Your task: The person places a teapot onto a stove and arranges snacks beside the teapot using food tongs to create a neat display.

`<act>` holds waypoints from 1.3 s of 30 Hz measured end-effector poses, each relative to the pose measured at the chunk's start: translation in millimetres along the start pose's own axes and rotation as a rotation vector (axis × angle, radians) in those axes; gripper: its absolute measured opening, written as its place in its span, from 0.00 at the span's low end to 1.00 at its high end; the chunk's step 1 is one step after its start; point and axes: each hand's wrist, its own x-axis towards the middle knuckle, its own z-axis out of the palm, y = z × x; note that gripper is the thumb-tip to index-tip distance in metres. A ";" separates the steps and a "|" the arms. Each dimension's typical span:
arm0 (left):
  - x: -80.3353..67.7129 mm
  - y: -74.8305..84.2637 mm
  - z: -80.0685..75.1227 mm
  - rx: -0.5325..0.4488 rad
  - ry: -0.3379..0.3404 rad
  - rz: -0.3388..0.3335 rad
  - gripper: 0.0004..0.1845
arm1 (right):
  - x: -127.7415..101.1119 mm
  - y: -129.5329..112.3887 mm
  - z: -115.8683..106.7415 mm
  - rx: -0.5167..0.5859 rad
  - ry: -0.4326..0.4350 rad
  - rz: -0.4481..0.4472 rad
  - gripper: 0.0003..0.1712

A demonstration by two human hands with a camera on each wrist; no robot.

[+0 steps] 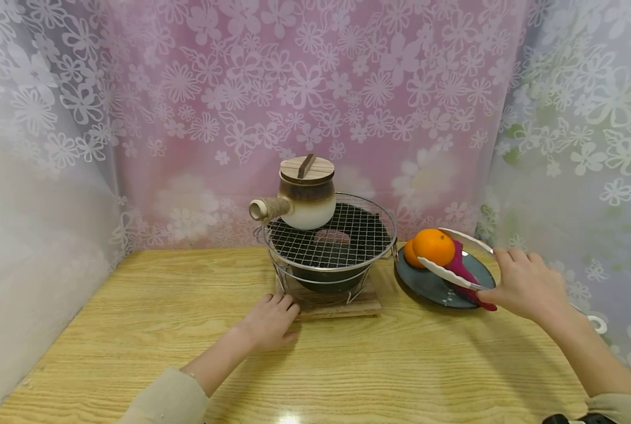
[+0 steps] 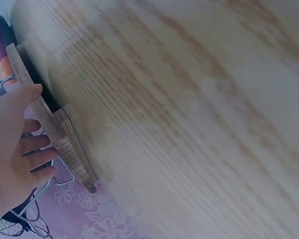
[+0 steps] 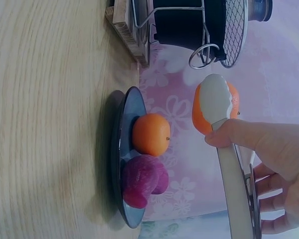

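1. The left hand (image 1: 269, 322) lies palm down on the tabletop (image 1: 135, 330), forearm slanting in from the near edge; its fingers (image 2: 37, 144) are nearly straight, slightly spread, their tips touching the wooden board (image 1: 342, 306) under the stove.
2. One wire-grilled stove (image 1: 330, 247) stands on that board toward the far edge, and one clay pot (image 1: 302, 194) with a wooden lid sits on the grill's far-left part.
3. One dark plate (image 1: 432, 285) lies just right of the stove, carrying one orange (image 3: 150, 134) and one purple sweet potato (image 3: 143, 180).
4. The right hand (image 1: 524, 282) reaches in from the right edge, wrist raised, fingers curled round one pair of tongs (image 1: 453, 274), which pinch a second orange (image 1: 434, 246) held above the plate.
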 end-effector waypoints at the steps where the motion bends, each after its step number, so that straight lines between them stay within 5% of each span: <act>1: -0.3 -0.1 0.2 -0.002 0.000 -0.001 0.20 | 0.1 -0.5 -0.5 0.001 0.001 0.000 0.52; 39: -0.6 0.5 2.2 0.024 0.040 0.009 0.20 | -0.1 -3.9 -17.6 0.017 0.051 0.009 0.52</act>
